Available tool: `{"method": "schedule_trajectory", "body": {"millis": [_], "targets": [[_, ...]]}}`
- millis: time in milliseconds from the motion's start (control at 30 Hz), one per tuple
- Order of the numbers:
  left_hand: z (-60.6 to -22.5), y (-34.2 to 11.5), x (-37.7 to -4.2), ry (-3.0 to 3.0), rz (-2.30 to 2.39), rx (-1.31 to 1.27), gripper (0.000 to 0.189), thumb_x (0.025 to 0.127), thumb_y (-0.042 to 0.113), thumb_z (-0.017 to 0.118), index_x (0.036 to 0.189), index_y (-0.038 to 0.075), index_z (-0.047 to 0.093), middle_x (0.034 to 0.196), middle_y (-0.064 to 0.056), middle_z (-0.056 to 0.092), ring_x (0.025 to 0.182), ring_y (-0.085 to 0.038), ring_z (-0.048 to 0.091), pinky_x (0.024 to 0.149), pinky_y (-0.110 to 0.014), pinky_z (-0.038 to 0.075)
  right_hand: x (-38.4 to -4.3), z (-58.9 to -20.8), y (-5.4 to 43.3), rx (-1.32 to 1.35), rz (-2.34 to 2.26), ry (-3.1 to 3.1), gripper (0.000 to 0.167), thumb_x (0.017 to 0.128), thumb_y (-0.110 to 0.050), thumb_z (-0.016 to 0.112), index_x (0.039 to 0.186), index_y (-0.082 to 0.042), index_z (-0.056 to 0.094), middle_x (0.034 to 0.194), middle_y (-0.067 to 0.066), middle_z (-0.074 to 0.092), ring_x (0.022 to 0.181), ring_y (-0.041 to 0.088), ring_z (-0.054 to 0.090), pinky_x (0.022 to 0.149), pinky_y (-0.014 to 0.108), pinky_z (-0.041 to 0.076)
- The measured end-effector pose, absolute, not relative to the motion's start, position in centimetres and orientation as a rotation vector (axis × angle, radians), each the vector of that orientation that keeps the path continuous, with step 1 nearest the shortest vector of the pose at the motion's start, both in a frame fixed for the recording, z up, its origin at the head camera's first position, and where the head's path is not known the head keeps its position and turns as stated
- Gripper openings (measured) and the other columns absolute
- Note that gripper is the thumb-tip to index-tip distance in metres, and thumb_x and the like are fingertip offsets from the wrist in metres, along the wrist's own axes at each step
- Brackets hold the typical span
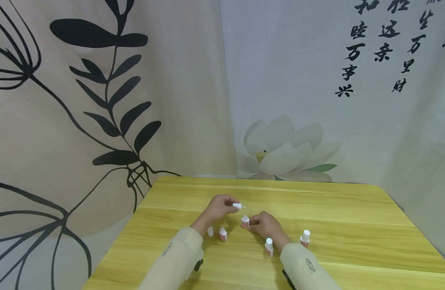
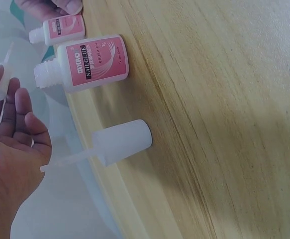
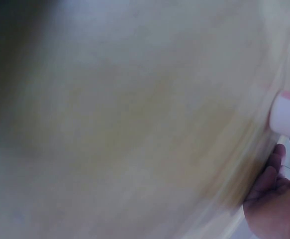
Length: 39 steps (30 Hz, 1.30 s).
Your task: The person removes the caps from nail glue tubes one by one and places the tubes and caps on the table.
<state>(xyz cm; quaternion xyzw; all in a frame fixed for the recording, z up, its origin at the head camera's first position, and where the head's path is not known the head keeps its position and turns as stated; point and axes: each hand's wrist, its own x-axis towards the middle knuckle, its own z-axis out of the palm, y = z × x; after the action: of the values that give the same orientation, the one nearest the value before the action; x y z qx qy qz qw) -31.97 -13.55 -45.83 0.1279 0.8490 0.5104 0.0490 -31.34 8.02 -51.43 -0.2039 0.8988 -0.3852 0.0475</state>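
Note:
My left hand point(image 1: 219, 208) pinches a white brush cap point(image 1: 237, 206) above the table, its thin brush pointing right. Just below and to the right, an uncapped nail glue bottle point(image 1: 245, 221) with a pink label stands upright, and my right hand point(image 1: 264, 224) grips it from the right side. Behind the left wrist stands another uncapped nail glue bottle point(image 2: 97, 63). Beside that one, a second brush cap point(image 2: 124, 141) rests on its flat top with the brush pointing up. The right wrist view is largely blurred tabletop.
Two capped nail glue bottles stand near my right forearm: one bottle point(image 1: 269, 247) left of the sleeve, another bottle point(image 1: 305, 237) right of it. The wooden table point(image 1: 353, 225) ends at a printed curtain point(image 1: 193, 100) at the back.

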Motion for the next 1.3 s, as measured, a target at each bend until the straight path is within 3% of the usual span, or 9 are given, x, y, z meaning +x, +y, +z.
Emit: {"method": "schedule_trajectory", "body": {"millis": [533, 1300], "targets": [[-46.31, -13.49, -32.29, 2.624, 1.506, 0.387, 0.020, 0.092, 0.017, 0.072, 0.110, 0.009, 0.073, 0.101, 0.001, 0.068, 0.097, -0.017, 0.062, 0.086, -0.035, 0.053, -31.25, -51.28, 7.97, -0.619, -1.184, 2.738, 0.010, 0.088, -0.020, 0.076, 0.097, -0.018, 0.080, 0.097, -0.003, 0.075, 0.096, 0.022, 0.065, 0.086, 0.051, 0.049], [-46.25, -13.56, -32.26, 2.636, 1.503, 0.385, 0.019, 0.090, 0.009, 0.072, 0.109, 0.008, 0.071, 0.094, 0.001, 0.067, 0.089, -0.016, 0.061, 0.081, -0.034, 0.054, -31.36, -51.27, 8.07, -0.626, -1.172, 2.756, 0.012, 0.088, -0.022, 0.076, 0.098, -0.017, 0.080, 0.097, -0.003, 0.075, 0.095, 0.021, 0.065, 0.085, 0.048, 0.050]]}}
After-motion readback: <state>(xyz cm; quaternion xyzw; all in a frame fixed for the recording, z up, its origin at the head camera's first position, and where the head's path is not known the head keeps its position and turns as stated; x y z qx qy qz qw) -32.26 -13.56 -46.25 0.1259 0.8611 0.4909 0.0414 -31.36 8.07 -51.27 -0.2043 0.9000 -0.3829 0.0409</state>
